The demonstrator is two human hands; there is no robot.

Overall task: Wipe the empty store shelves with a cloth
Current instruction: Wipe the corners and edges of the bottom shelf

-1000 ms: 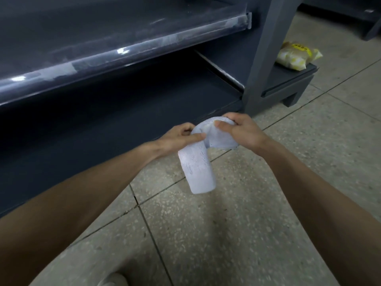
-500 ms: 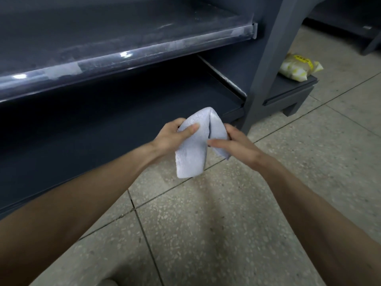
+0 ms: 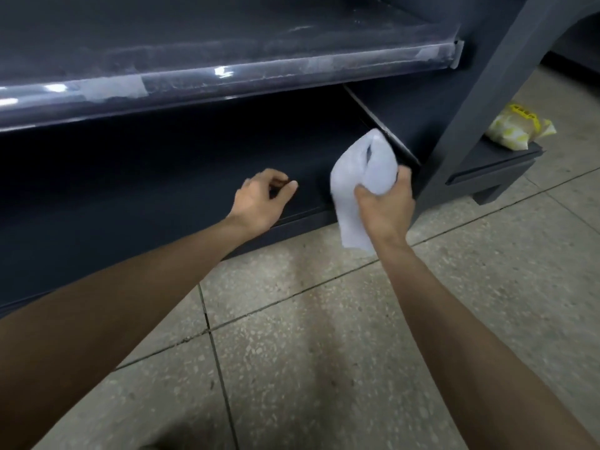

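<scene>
A pale blue-white cloth (image 3: 360, 177) is bunched in my right hand (image 3: 384, 206), which holds it at the front right of the dark bottom shelf (image 3: 162, 177). One end of the cloth hangs down past my wrist. My left hand (image 3: 259, 199) hovers over the bottom shelf's front edge, left of the cloth, fingers loosely curled and holding nothing. Above is a dusty grey shelf (image 3: 227, 30) with a clear plastic strip (image 3: 227, 73) along its front.
A grey upright post (image 3: 480, 102) bounds the shelves on the right. Beyond it a yellow-and-white packet (image 3: 516, 128) lies on a low end shelf (image 3: 496, 164). Speckled floor tiles (image 3: 324, 352) spread below my arms.
My left hand has let go of the cloth and moved left toward the bottom shelf. My right hand now holds the cloth alone and has moved forward to the shelf's right end.
</scene>
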